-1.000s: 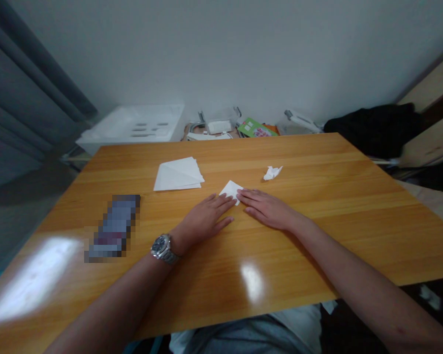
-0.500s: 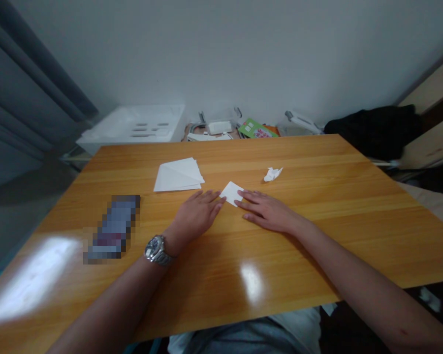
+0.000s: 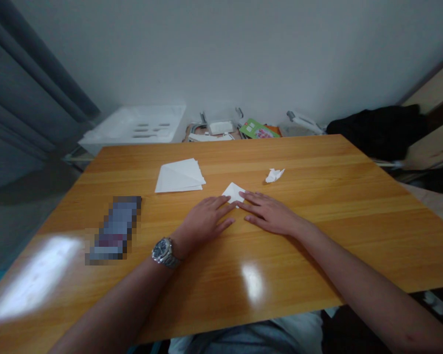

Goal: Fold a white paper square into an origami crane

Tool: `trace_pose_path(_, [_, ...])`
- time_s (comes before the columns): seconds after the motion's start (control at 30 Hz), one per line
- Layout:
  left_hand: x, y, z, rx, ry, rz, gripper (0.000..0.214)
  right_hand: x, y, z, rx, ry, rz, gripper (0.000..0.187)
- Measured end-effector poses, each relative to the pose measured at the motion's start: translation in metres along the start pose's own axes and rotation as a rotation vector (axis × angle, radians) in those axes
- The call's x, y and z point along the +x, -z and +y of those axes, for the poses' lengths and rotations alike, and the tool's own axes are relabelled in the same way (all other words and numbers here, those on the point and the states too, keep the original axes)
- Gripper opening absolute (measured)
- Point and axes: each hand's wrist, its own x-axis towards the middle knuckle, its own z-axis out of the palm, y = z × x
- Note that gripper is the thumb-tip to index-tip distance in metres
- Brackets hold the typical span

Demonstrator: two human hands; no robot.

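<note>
Left fingers (image 3: pixel 218 202) and right fingers (image 3: pixel 251 197) on small white paper (image 3: pixel 234 191), apparently folded

Sheets (image 3: pixel 179 176) lie left of the folded paper (image 3: pixel 233 190).

Left hand (image 3: pixel 201 220) and right hand (image 3: pixel 272 215) rest fingers (image 3: pixel 218 201) on a small white paper (image 3: pixel 234 192)

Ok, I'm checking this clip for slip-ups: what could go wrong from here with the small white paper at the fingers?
The left hand and right hand seem to cover only parts of the small white paper, so uneven pressure might skew or crease it. The table looks glossy, so the paper could slide. The metal watch, worn low over that surface, might scrape it.
</note>
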Motion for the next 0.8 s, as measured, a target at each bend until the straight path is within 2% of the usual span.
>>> trace_pose_path(0.13, [-0.003, -0.004, 0.003, -0.007, 0.010, -0.020, 0.055, 0.000, 0.000, 0.001, 0.035, -0.027, 0.000, 0.048])
trace_pose_path(0.3, [-0.002, -0.003, 0.002, -0.015, 0.001, -0.030, 0.050, -0.001, -0.001, 0.006, 0.089, -0.078, -0.015, 0.050])
trace_pose_path(0.47, [-0.001, 0.000, 0.006, 0.018, 0.006, -0.056, 0.052, -0.003, -0.002, 0.015, 0.072, -0.159, 0.047, 0.051])
trace_pose_path(0.8, [0.002, -0.002, 0.007, 0.065, 0.016, -0.039, 0.049, -0.001, -0.003, 0.016, 0.031, -0.141, 0.096, 0.048])
